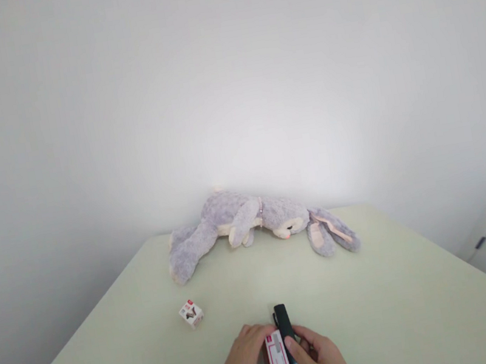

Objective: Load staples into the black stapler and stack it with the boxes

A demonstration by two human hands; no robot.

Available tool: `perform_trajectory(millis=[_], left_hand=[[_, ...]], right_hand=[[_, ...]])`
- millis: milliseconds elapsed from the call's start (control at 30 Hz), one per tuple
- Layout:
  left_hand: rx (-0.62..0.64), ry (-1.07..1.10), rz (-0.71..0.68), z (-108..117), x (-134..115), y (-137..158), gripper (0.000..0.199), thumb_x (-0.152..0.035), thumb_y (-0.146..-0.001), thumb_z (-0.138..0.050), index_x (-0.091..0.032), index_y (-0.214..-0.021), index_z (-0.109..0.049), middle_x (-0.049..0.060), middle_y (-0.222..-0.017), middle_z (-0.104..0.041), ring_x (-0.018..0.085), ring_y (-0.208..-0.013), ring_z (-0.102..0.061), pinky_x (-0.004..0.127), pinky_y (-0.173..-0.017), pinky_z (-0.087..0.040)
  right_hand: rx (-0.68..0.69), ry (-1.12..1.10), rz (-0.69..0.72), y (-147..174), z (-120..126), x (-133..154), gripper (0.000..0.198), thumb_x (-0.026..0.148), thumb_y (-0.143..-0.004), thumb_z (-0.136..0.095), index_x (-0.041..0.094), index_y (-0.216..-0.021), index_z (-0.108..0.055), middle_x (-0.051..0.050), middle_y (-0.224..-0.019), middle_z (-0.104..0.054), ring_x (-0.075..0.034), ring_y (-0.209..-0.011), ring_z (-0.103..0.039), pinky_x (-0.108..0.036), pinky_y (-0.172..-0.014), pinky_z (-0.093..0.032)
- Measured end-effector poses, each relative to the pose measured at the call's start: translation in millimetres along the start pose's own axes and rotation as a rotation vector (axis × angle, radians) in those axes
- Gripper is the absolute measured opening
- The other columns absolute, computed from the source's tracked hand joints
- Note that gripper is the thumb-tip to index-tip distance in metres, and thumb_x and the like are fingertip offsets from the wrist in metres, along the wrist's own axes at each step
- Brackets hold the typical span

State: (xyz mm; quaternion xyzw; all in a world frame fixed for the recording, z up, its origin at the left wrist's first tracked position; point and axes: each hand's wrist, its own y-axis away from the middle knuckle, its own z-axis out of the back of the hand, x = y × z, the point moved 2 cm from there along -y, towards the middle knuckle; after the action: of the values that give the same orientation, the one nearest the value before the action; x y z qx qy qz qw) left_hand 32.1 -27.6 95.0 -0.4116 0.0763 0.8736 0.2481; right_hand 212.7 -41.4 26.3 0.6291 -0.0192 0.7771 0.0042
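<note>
Near the front of the table, my left hand [250, 362] is closed around a small pink-and-white box [278, 358], its labelled face turned up. My right hand [323, 359] grips a black stapler [283, 320] from the right, with the thumb lying along its top. Box and stapler are side by side, touching or nearly so, and the stapler points away from me. Several fingertips of both hands are hidden behind what they hold. A smaller white box [191, 314] with red marks and a dark picture rests on the table to the left, apart from both hands.
A grey-purple plush rabbit [233, 211] lies on its side along the back of the pale green table [371, 291], with its ears to the right. Behind it rises a plain white wall [228, 86]. A dark handle or latch [481, 243] shows on a white surface at right.
</note>
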Motion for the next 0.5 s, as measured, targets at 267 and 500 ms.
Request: perform_trajectory(millis=[267, 500], left_hand=[[-0.72, -0.103, 0.561, 98.6, 95.7, 30.9, 0.054, -0.072, -0.092, -0.041, -0.024, -0.091, -0.067, 0.001, -0.081, -0.071, 0.024, -0.078, -0.064, 0.033, -0.071, -0.045], [-0.529, -0.015, 0.502, 90.9, 99.3, -3.4, 0.048, -0.066, -0.085, -0.053, -0.021, -0.085, -0.072, 0.004, -0.073, -0.075, 0.024, -0.066, -0.068, 0.031, -0.064, -0.045]], right_hand=[[-0.277, 0.269, 0.153, 27.3, 10.8, -26.6, 0.081, 0.07, -0.077, -0.07, 0.023, -0.142, -0.061, -0.015, -0.124, -0.072, -0.036, -0.114, -0.067, -0.041, -0.097, -0.055], [-0.205, 0.543, 0.285, 24.9, -13.3, -38.2, 0.094, 0.065, -0.073, -0.078, 0.022, -0.152, -0.049, -0.016, -0.145, -0.058, -0.045, -0.131, -0.056, -0.06, -0.112, -0.044]])
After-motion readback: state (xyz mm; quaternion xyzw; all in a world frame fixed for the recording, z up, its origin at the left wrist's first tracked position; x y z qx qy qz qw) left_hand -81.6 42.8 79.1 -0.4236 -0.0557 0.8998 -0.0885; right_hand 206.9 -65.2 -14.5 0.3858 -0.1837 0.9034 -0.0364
